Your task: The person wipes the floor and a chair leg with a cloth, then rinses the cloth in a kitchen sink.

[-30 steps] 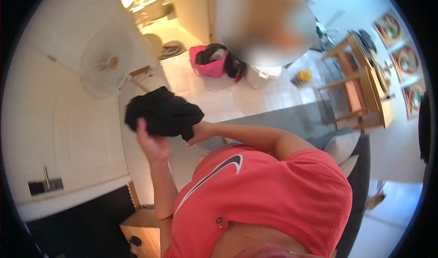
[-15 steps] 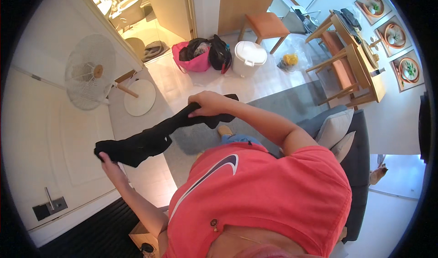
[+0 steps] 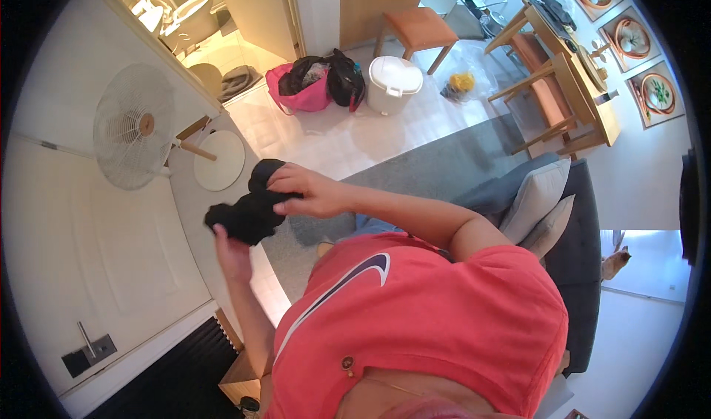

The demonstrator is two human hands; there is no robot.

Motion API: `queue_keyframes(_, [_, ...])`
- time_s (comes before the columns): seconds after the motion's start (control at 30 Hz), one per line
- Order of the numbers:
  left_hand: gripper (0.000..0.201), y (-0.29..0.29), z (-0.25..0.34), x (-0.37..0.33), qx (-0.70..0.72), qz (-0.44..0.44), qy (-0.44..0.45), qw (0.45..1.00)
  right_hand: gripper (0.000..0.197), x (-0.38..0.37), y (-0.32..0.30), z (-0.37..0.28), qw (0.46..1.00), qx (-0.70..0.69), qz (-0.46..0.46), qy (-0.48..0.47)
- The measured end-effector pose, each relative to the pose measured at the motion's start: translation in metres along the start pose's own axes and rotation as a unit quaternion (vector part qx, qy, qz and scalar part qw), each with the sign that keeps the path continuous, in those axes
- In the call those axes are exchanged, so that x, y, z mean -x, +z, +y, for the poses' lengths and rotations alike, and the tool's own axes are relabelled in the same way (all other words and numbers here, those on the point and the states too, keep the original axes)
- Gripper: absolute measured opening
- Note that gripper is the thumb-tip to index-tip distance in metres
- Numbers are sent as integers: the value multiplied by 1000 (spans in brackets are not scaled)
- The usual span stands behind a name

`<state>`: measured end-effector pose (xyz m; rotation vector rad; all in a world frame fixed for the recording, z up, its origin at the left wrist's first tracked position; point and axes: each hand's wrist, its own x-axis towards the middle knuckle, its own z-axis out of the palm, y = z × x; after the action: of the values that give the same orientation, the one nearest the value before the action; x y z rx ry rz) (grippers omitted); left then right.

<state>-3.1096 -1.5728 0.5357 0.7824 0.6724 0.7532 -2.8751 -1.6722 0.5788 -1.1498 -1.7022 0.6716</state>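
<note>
Both hands are closed on a bunched black cloth garment (image 3: 252, 210), held up in front of the chest, left of the picture's middle at about nine o'clock. The right hand (image 3: 307, 191) lies over the top of the bundle from the three o'clock side, fingers curled down onto the fabric. The left hand (image 3: 231, 252) holds it from below at about seven o'clock, palm turned up and partly hidden by the cloth.

Half a second ago the same garment was stretched out long between the two hands, the left arm reaching far down to the lower left and the right hand gripping the upper end. Now the hands have come close together and the fabric is gathered into a compact lump between them. A second ago it was also balled up, but higher and further left.

The view has swung as well. The white pedestal fan (image 3: 135, 126) stands at ten o'clock of the garment, with its round white base (image 3: 219, 160) just beside the cloth's upper edge. Well apart at one o'clock sit a pink bag stuffed with dark clothing (image 3: 304, 91) and a white lidded bin (image 3: 392, 84) on the pale tiled floor. A grey sofa with cushions (image 3: 541, 197) lies at three o'clock.
</note>
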Motion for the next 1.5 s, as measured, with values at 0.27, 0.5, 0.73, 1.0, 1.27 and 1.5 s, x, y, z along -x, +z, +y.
queue_keyframes(0.27, [54,114,-69,-42,-49,-147,-69,986,68,42,-25,53,979,56,153,119])
queue_keyframes(0.5, [41,157,-128,-107,-628,-149,-88,759,50,111,-107,137,921,6,109,375])
queue_keyframes(0.73, [48,173,-181,-154,-780,-247,-132,560,62,181,-274,256,764,97,282,572])
queue_keyframes(1.0, [52,246,-169,-161,-717,-172,-84,671,65,207,-374,345,693,231,116,674])
queue_keyframes(1.27, [48,178,-197,-165,-646,-72,-145,746,65,217,-373,368,683,227,125,683])
queue_keyframes(1.5, [44,-1,-245,-74,-740,-15,-200,642,83,213,-346,358,738,179,128,637])
